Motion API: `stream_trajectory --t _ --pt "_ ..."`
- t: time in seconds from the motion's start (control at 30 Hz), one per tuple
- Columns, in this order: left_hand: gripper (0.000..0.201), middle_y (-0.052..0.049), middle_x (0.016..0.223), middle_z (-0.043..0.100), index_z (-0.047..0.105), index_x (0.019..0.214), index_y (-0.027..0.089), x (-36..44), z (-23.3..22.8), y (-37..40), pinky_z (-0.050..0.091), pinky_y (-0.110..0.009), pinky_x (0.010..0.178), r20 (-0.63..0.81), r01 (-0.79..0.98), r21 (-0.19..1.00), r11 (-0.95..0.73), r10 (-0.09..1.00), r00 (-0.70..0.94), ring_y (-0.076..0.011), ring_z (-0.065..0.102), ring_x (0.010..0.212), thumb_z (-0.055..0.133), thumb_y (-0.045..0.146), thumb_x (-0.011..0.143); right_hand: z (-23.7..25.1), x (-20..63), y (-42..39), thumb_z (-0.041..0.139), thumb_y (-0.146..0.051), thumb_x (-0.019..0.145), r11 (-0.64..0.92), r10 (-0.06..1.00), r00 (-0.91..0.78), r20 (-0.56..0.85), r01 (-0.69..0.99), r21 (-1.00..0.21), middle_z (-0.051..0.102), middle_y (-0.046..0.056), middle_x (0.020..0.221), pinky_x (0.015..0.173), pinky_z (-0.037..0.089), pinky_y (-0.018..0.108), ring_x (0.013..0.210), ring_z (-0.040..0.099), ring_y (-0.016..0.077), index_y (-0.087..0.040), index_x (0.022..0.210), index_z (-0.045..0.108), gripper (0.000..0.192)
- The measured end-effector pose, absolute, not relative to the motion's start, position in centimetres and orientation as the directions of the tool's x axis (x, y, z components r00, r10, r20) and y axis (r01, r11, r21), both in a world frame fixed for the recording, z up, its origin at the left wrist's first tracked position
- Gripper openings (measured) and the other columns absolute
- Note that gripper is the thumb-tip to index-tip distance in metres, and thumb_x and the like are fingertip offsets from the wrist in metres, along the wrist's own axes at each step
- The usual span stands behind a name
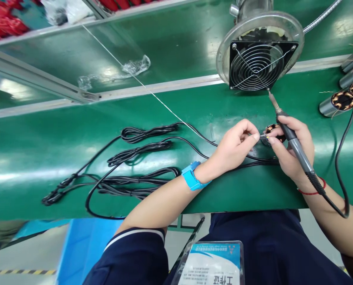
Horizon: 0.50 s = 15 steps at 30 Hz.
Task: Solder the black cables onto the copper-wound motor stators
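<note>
My right hand (297, 152) is closed around a soldering iron (298, 150), whose tip points up and away, close below the fan guard. Its thumb and a finger also come together at a thin wire end (263, 136) with a bit of yellow on it. On the other side of that wire, my left hand (234, 146) pinches with thumb and forefinger. Just behind the fingers is a copper-wound motor stator (273, 130), partly hidden by my right hand. Black power cables (253, 162) run beneath both hands.
Bundled black cables (141, 150) lie on the green bench (46, 150) to the left. A fume extractor fan (255, 67) hangs ahead. More stators (338, 103) stand at the right, near the iron's cord (336, 158). A white string (161, 102) slants across the bench.
</note>
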<state>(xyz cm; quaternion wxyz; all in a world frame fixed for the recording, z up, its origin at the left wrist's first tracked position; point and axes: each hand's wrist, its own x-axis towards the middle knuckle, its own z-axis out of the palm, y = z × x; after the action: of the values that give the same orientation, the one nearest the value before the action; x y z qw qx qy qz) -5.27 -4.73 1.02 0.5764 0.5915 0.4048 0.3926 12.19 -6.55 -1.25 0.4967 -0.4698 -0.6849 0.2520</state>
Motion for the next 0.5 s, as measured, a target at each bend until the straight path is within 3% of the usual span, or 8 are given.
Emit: stream_trajectory --t 0.1,0.3,0.5 --pt "0.012 0.001 0.077 0.054 0.051 0.082 0.017 -5.41 0.93 -4.69 0.042 -0.021 0.059 0.044 0.053 0.996 -0.069 0.925 0.377 -0.0071 0.052 0.063 0.053 0.028 0.089 -1.13 12.11 -6.52 0.067 -0.019 0.083 0.436 0.894 -0.060 0.443 0.341 -0.833 0.067 -0.001 0.090 0.084 0.057 0.042 0.092 0.065 0.0194 -0.032 0.130 0.051 0.051" --pt "0.009 -0.002 0.081 0.060 0.056 0.077 0.018 -5.57 1.72 -4.70 0.041 -0.025 0.071 0.168 0.320 0.896 -0.307 0.903 0.396 -0.0124 0.053 0.078 0.053 0.015 0.085 -1.08 12.00 -6.45 0.066 -0.020 0.083 0.439 0.895 -0.074 0.440 0.319 -0.840 0.068 -0.001 0.088 0.079 0.058 0.039 0.089 0.066 0.0188 -0.031 0.128 0.051 0.048" --pt "0.016 0.001 0.071 0.054 0.048 0.069 0.019 -5.21 1.67 -4.86 0.038 -0.025 0.066 0.150 0.394 0.878 -0.272 0.938 0.314 -0.0110 0.048 0.070 0.052 0.006 0.078 -0.79 12.73 -6.92 0.059 -0.023 0.089 0.469 0.854 -0.008 0.520 0.440 -0.765 0.072 -0.001 0.089 0.094 0.052 0.048 0.092 0.068 0.0217 -0.031 0.129 0.054 0.041"
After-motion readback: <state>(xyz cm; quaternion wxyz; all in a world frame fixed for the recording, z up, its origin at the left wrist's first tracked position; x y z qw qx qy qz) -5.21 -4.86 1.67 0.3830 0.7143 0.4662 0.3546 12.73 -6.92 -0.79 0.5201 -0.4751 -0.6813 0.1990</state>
